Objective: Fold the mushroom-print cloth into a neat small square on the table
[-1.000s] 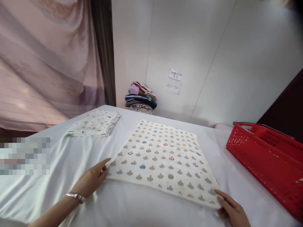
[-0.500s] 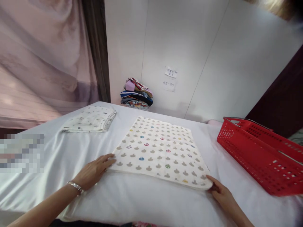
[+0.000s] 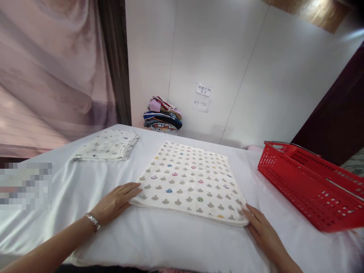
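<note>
A white cloth (image 3: 184, 182) printed with grey, blue, red and green mushroom shapes lies folded and flat in front of me. At its near left corner, my left hand (image 3: 116, 199) rests with fingers stretched out, the fingertips touching the edge. My right hand (image 3: 263, 231) lies against the near right corner, fingers extended along the side edge and not closed around it. Farther left, another folded white cloth (image 3: 108, 145) with small dark prints sits on the white-covered table (image 3: 159, 242).
A red plastic basket (image 3: 301, 189) with metal handles stands on the right. Against the back wall is a pile of folded textiles (image 3: 163, 115). Paper notes (image 3: 201, 98) are stuck to the wall, and a pink curtain (image 3: 51, 68) hangs at left.
My right hand has let go of the cloth's near right corner, which it held pinched, and its fingers are now straightened along the edge. My left hand stays at the left corner.
</note>
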Demonstrator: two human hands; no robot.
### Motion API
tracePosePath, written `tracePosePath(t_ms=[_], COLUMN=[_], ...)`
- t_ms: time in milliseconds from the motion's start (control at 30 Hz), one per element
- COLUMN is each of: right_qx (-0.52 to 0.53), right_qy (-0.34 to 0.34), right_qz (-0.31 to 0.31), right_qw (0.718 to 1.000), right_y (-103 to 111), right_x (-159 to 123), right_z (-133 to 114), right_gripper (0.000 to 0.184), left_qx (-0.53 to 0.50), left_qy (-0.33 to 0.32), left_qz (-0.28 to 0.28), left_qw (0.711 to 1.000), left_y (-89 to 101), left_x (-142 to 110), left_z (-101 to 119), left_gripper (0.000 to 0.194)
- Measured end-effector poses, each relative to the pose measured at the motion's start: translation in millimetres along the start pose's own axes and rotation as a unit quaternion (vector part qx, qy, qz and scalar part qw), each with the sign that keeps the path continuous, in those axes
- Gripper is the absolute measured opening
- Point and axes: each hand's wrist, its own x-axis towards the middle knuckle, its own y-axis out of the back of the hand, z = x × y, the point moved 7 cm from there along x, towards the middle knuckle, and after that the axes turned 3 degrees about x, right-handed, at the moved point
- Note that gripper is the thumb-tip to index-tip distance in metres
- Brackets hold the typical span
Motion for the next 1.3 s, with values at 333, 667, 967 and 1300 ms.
tracePosePath(t_ms=[333, 667, 967, 1300], right_qx=[0.061, 0.087, 0.241, 0.399], right_qy=[-0.018, -0.037, -0.149, -0.266], right_qz=[-0.039, -0.025, -0.100, -0.082], right_qw=[0.997, 0.995, 0.954, 0.874], right_y=[-23, 4, 37, 50], right_x=[0, -8, -17, 84], right_z=[12, 3, -6, 22], right_gripper=[0.035, 0.033, 0.034, 0.046], left_qx=[-0.034, -0.105, -0.230, -0.523], left_qy=[-0.003, 0.027, 0.165, 0.315], left_qz=[-0.006, 0.007, -0.146, -0.050], left_qw=[0.999, 0.994, 0.948, 0.791], left_y=[-23.5, 21.2, 62.4, 40.4], left_x=[5, 6, 1, 105], left_z=[-15, -6, -11, -52], left_gripper=[0.044, 0.031, 0.030, 0.051])
